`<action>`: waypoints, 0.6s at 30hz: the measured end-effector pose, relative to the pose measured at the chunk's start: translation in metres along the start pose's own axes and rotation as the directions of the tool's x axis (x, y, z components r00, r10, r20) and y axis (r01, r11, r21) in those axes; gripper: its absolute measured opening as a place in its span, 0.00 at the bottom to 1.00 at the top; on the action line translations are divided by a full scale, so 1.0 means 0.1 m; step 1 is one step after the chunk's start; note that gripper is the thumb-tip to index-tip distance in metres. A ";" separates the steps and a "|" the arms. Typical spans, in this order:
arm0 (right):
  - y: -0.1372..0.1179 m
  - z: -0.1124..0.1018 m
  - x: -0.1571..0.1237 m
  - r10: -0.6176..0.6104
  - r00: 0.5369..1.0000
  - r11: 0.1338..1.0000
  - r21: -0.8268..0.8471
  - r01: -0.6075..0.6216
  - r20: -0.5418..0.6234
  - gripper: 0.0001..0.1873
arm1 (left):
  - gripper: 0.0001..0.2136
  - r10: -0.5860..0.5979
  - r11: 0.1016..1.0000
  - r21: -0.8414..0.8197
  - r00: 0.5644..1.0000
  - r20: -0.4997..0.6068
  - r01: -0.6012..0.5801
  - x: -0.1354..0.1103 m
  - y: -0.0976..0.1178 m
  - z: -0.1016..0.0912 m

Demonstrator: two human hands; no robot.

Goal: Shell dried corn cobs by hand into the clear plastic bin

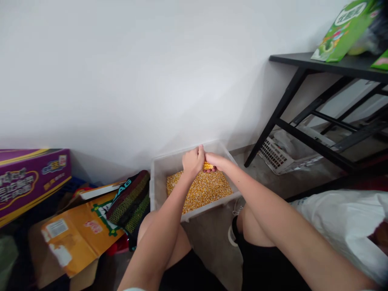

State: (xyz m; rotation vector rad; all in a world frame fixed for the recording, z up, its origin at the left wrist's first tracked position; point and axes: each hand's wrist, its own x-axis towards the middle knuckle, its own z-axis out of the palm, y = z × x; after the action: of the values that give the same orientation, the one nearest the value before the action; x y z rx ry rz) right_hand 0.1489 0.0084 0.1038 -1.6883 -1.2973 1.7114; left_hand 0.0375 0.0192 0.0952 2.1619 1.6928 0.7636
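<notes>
Over a white plastic bin point(155, 188), both hands meet around an ear of corn point(208, 166), of which only a short yellow stretch shows. My left hand point(193, 160) is closed, its thumb up against my right hand. My right hand point(215, 161) wraps the ear from the other side, with fingertips curled below it. Most of the ear is hidden by the hands. Loose corn kernels point(206, 192) cover the bottom of the bin beneath them.
On the left lie a purple carton point(33, 182), a flattened orange box point(75, 234) and a dark mesh bag point(130, 202). A black table point(291, 60) stands right, with a white basket point(274, 155) below. A white sack point(342, 222) is near my right arm.
</notes>
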 end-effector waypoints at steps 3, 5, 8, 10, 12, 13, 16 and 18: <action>0.01 0.05 0.01 -0.004 0.999 0.999 -0.040 0.002 -0.053 0.39 | 0.32 0.006 1.000 0.004 1.000 -0.013 -0.005 0.01 0.00 -0.03; 0.02 0.07 -0.02 -0.014 0.997 0.999 -0.040 0.011 -0.077 0.39 | 0.31 0.081 0.996 -0.040 0.996 -0.020 -0.082 0.01 0.00 -0.06; 0.05 0.07 -0.12 -0.034 0.998 0.999 -0.042 0.032 -0.060 0.40 | 0.27 0.201 0.975 -0.090 0.979 -0.019 -0.201 -0.05 -0.01 -0.11; 0.07 0.08 -0.22 -0.031 0.998 0.998 -0.049 0.028 -0.052 0.40 | 0.25 0.248 0.964 -0.093 0.969 -0.003 -0.247 -0.10 -0.01 -0.13; 0.07 0.10 -0.32 -0.016 0.998 0.999 -0.053 0.013 -0.061 0.39 | 0.23 0.270 0.960 -0.083 0.963 0.002 -0.269 -0.15 -0.02 -0.14; 0.07 0.12 -0.36 -0.006 0.998 0.999 -0.051 0.003 -0.070 0.39 | 0.22 0.277 0.958 -0.077 0.961 0.003 -0.276 -0.18 -0.03 -0.15; 0.04 0.17 -0.43 0.018 0.996 0.999 -0.038 -0.022 -0.083 0.37 | 0.21 0.298 0.953 -0.069 0.954 0.019 -0.296 -0.21 -0.07 -0.18; 0.01 0.20 -0.43 0.045 0.997 0.998 -0.031 -0.047 -0.066 0.35 | 0.20 0.300 0.951 -0.087 0.954 0.032 -0.296 -0.21 -0.12 -0.23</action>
State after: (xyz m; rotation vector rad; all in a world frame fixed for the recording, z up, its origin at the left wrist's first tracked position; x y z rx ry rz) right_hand 0.1388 -0.0337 0.1234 -1.7899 -1.2727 1.6545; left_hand 0.0115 0.0004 0.1029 2.3881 1.3041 0.8368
